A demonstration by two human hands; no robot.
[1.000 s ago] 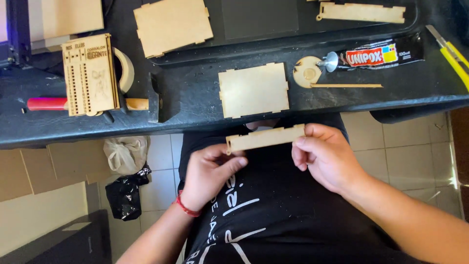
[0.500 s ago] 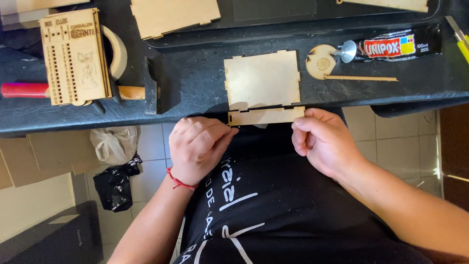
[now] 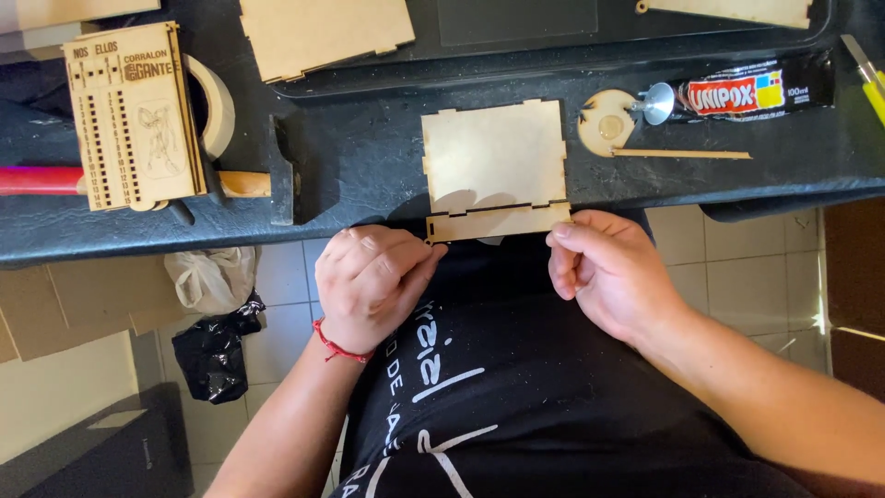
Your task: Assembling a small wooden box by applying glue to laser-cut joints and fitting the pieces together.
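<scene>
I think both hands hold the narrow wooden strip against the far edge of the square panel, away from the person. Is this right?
Not quite. In the head view, the left hand and right hand hold the narrow wooden strip against the near edge of the square panel, the edge closest to the person.

A wooden panel (image 3: 324, 32) and yellow-handled tool (image 3: 867, 78) run off the frame's edge; a red handle (image 3: 37, 180) hides behind an engraved board (image 3: 134, 115).
</scene>
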